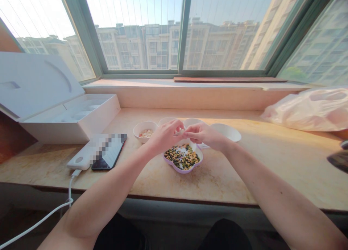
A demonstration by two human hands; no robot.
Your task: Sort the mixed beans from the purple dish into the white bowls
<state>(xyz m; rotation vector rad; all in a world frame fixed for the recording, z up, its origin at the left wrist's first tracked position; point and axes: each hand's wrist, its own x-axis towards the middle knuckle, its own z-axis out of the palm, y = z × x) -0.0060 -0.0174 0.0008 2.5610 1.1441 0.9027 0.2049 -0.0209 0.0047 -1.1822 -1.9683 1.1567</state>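
Both hands meet above a purple-rimmed, lobed dish [183, 170] holding a mix of yellow, green and dark beans [182, 156]. My left hand [166, 134] is closed, its fingers curled around something small and pale that I cannot make out. The thumb and fingers of my right hand [204, 134] are pinched together right beside the left fingertips; whatever they hold is too small to name. Behind the left wrist stands a white bowl [137, 129] with pale and reddish bits in it. Two more white bowls [166, 120] [192, 121] are partly hidden behind the hands.
A shallow white dish [231, 131] sits right of the hands. At left are an open white box [89, 123], a black phone [108, 159] and a white power bank [81, 157] with a cable [70, 195]. A plastic bag [310, 110] lies at right, below the window.
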